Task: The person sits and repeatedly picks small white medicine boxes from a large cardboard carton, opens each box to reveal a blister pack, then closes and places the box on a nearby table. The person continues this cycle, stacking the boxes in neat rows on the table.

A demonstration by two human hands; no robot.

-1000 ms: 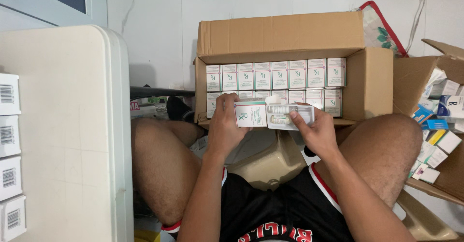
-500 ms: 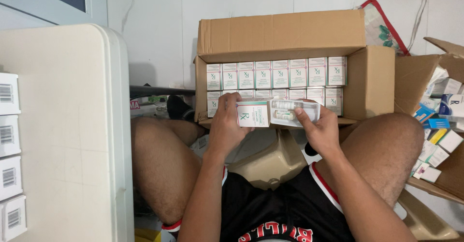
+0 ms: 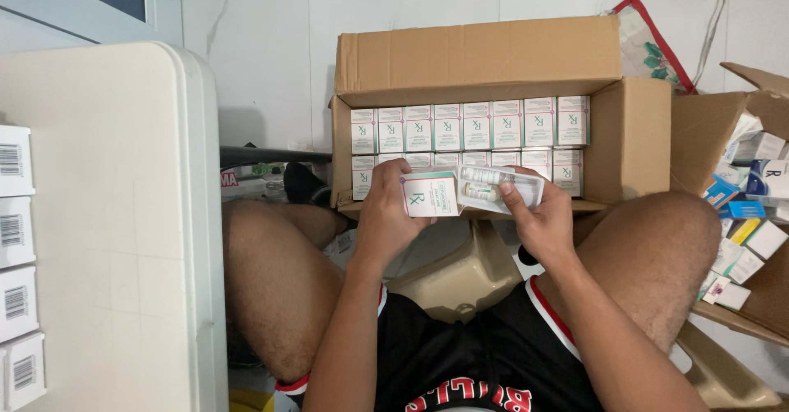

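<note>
head view | my left hand (image 3: 386, 215) grips the small white carton (image 3: 430, 194) by its side, held level over my lap | my right hand (image 3: 538, 219) pinches the clear tray of vials (image 3: 500, 186) at the carton's mouth, steadying it | cardboard box (image 3: 629, 136) of matching cartons just ahead

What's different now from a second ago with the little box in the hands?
The right hand has slid a clear inner tray with a vial out of the small white carton toward the right; a second ago it was barely out. The left hand still grips the carton. The big cardboard box with its rows of cartons, the white table and the side box have stayed put.
</note>
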